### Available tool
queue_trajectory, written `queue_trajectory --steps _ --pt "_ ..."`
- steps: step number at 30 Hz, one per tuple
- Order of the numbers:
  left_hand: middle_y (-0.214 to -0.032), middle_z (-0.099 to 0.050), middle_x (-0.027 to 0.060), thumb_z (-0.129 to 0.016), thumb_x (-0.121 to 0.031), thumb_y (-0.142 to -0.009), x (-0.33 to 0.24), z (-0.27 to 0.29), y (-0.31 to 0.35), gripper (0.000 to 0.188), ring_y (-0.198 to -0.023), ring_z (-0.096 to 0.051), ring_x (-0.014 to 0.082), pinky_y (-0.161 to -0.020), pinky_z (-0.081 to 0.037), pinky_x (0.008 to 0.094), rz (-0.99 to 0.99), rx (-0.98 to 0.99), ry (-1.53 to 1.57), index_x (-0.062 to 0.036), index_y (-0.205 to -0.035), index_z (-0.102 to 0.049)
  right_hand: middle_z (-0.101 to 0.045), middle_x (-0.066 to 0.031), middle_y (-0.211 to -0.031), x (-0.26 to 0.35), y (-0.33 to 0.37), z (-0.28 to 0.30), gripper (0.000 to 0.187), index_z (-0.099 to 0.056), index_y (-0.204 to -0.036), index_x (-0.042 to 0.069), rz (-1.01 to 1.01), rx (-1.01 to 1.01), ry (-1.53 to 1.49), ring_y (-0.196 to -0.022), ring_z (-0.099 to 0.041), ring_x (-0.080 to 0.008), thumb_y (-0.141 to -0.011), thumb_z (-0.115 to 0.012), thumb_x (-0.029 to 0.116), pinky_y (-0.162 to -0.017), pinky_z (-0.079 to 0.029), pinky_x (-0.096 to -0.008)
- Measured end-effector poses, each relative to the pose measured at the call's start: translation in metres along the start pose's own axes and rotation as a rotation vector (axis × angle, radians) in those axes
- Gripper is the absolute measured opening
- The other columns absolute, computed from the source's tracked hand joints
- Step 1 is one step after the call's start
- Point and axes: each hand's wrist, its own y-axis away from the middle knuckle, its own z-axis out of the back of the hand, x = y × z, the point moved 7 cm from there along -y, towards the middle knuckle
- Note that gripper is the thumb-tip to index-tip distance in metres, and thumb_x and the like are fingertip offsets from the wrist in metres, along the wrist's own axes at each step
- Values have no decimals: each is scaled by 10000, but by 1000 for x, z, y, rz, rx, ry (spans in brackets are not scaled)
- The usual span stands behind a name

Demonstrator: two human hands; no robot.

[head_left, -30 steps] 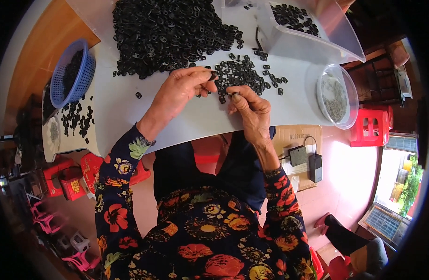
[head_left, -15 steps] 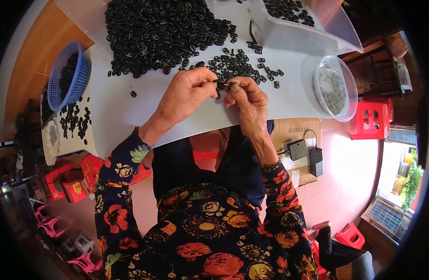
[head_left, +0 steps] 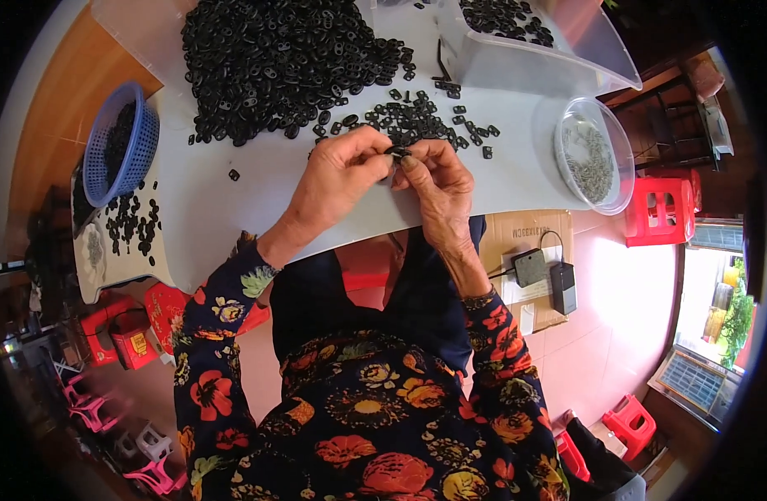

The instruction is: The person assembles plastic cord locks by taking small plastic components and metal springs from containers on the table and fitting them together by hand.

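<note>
Over the front of the white table (head_left: 208, 213), my two hands meet fingertip to fingertip. My left hand (head_left: 333, 179) is closed, thumb and forefinger pinching a small black plastic piece (head_left: 398, 151). Against it, my right hand (head_left: 440, 185) is closed too, its thumb and forefinger pressed at the piece's other side; what exactly it grips is mostly hidden by the fingers. Just beyond the fingertips lies a scatter of small black two-holed pieces (head_left: 417, 117). A large heap of black oval pieces (head_left: 267, 67) rises behind my left hand.
A round clear tub (head_left: 559, 159) with small silvery metal parts (head_left: 592, 163) stands at the right. Behind it is a clear plastic bin (head_left: 517, 71) holding black pieces. At far left sits a blue basket (head_left: 141, 154). A cardboard box (head_left: 500, 234) with black devices lies below the table's right edge.
My hands have come closer together, closing the small gap between their fingertips where a thin light-coloured bit showed. The whole view has shifted slightly.
</note>
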Motion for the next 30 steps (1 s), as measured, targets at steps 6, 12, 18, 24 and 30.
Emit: queue_trajectory --steps 6,12,18,24,30 --pt "-740 -578 90 -607 57 -732 -43 -4 15 177 -691 -570 215 -630 -451 314 -565 -145 -657 5 -899 -575 -586 -22 -836 -2 1 -3 134 -542 -969 -1 -29 25 -11 -741 -588 -84 -854 -561 -67 -692 -485 -217" --pt "-736 -559 107 -601 66 -715 -42 -3 16 186 -700 -560 257 -636 -458 345 -556 -154 -707 11 -889 -563 -577 -18 -845 4 2 -8 175 -540 -982 -3 -23 27 43 -744 -586 -84 -830 -556 -89 -700 -482 -210" --pt "-730 -560 117 -577 60 -713 -43 -2 15 167 -688 -568 254 -624 -462 342 -550 -164 -684 18 -873 -554 -566 -21 -869 -1 2 -2 145 -539 -969 2 -31 11 44 -735 -564 -72 -844 -553 -71 -694 -469 -206" --pt "-711 -576 119 -545 23 -747 -30 -4 9 132 -649 -584 198 -618 -468 294 -301 29 -658 28 -878 -558 -595 -38 -895 5 -2 0 86 -533 -935 1 20 -14 -54 -724 -556 -69 -866 -551 -46 -691 -463 -210" --pt "-768 -619 24 -548 8 -818 -16 5 7 150 -707 -544 59 -641 -450 222 -185 -35 -316 5 -958 -603 -617 -44 -873 2 -1 -2 53 -542 -902 -1 -49 -8 -6 -760 -596 -82 -872 -545 -45 -716 -489 -220"
